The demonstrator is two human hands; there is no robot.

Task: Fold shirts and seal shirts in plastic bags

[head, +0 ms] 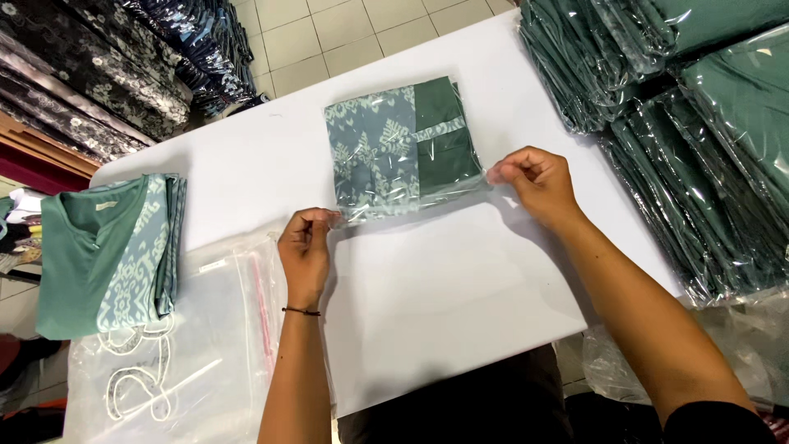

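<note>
On the white table, mid-scene, a bagged green shirt lay flat, long axis running near to far. Left hand and right hand pinched the bag's near edge, its clear flap hard to make out.

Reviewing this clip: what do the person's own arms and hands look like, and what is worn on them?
Both forearms are bare, with no gloves or rings visible. The left hand has a thin dark band around its wrist. The right hand wears nothing; a dark sleeve edge shows at the upper arm.
</note>
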